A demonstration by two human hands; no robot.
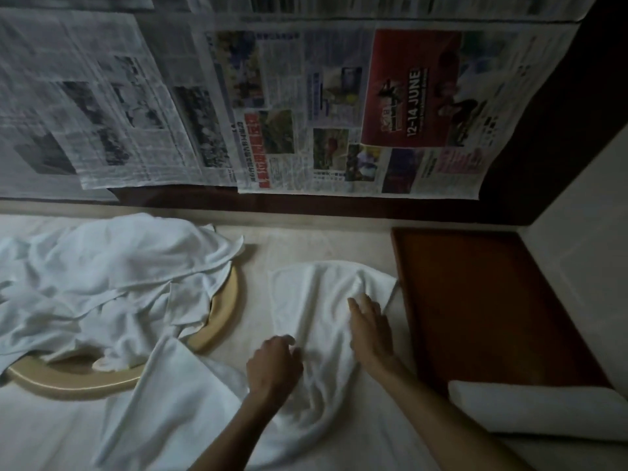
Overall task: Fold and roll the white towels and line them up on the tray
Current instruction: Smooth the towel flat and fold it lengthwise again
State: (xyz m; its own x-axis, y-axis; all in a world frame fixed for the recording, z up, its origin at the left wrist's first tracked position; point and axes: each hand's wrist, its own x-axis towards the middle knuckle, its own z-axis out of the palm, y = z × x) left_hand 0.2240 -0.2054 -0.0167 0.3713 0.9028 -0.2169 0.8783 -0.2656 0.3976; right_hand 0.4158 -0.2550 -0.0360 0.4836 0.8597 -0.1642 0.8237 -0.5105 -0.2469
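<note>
A white towel (316,300) lies spread and creased on the pale surface in the middle. My left hand (273,363) grips a fold at its near left edge with curled fingers. My right hand (368,326) lies flat on the towel's right side, fingers straight. The brown wooden tray (475,300) stands just right of the towel. One rolled white towel (537,407) lies across the tray's near end.
A heap of loose white towels (102,283) covers a round tan basket (224,311) at the left, and one towel (170,402) hangs toward me. Newspaper sheets (306,107) cover the wall behind. A pale wall (584,249) borders the tray on the right.
</note>
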